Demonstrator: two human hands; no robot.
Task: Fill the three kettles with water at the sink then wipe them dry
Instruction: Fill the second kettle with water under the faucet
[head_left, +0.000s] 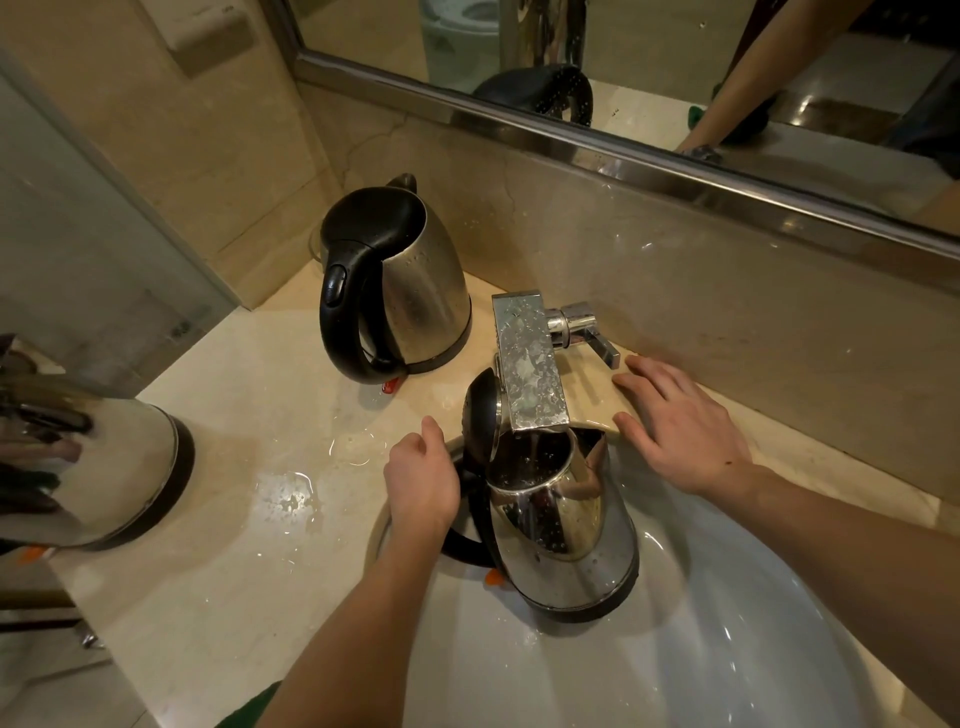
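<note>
A steel kettle (566, 540) with its black lid flipped open stands in the white sink (727, 623), its mouth right under the chrome faucet spout (527, 364). My left hand (423, 480) grips its black handle. My right hand (685, 431) lies flat and spread on the counter just right of the faucet, below the tap lever (592, 332), holding nothing. A second steel kettle (400, 280), lid shut and wet with drops, stands on the counter at the back left. A third kettle (88, 457) stands at the left edge, partly cut off.
Puddles of water (291, 493) lie on the beige marble counter (249, 571) between the kettles. A marble backsplash and a steel-framed mirror (623, 140) rise behind the faucet. A glass panel (78, 234) closes off the left side.
</note>
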